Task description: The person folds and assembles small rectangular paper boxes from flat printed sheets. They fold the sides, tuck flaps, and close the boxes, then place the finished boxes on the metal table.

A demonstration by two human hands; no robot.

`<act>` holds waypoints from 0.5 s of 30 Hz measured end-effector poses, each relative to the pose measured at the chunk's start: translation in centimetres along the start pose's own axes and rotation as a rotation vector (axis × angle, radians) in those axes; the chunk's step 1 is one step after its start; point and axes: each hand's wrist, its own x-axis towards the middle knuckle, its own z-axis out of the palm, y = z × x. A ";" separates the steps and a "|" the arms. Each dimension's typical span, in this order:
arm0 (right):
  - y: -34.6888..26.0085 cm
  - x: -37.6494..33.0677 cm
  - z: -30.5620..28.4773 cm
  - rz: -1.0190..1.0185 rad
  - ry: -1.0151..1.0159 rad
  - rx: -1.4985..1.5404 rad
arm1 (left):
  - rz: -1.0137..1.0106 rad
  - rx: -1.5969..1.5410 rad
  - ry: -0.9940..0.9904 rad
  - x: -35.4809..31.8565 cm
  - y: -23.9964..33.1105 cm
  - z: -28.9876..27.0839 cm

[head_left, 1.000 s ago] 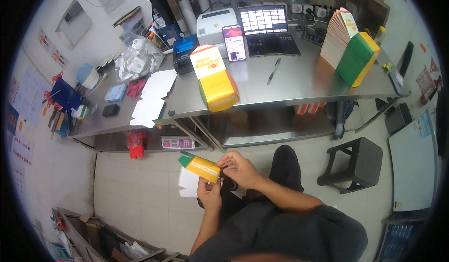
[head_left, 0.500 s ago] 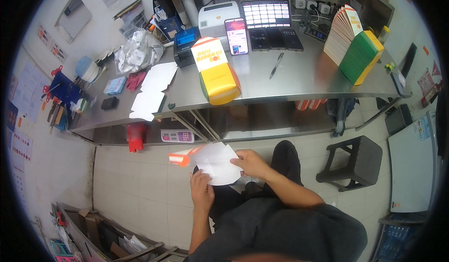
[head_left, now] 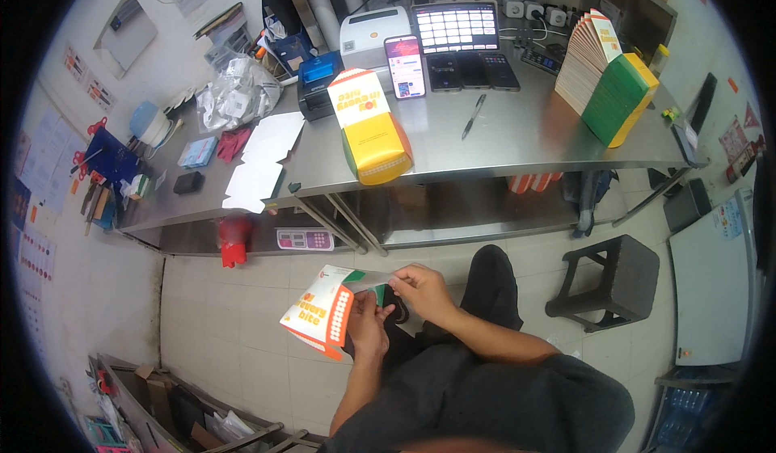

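Note:
Over my lap I hold a partly folded paper food carton, white with orange lettering and edging, green showing on its other panels. My left hand is closed on its lower side, fingers curled at the edge. My right hand pinches a grey-white flap at the right end between thumb and fingers. On the steel table in front stands a formed yellow, white and green carton. A flat white carton blank overhangs the front edge to its left.
The steel table also bears a stack of green and yellow cartons, a fanned row of cartons, a pen, phones and a label printer. A dark plastic stool stands at right.
The carton has turned over, from its plain white inside to its printed outside, and is now partly folded. My left hand has moved right and up; my right hand has shifted slightly.

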 end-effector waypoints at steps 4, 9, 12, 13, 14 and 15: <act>-1.7 -0.4 -0.4 -0.192 -0.125 -0.232 | -0.019 -0.287 -0.025 0.0 0.5 0.4; -2.9 0.2 0.0 -0.299 -0.150 -0.181 | 0.068 -0.269 -0.034 -0.9 1.1 1.1; -2.9 0.6 -0.4 -0.218 -0.198 -0.073 | 0.133 -0.205 -0.043 -1.1 1.4 1.1; -2.8 0.7 -0.5 -0.191 -0.211 -0.013 | 0.145 -0.187 -0.052 -1.0 1.5 0.9; -2.7 0.8 -0.5 -0.174 -0.212 -0.007 | 0.160 -0.186 -0.067 -1.0 1.6 0.8; -2.7 0.9 -0.4 -0.164 -0.210 0.019 | 0.151 -0.184 -0.084 -0.9 1.6 0.7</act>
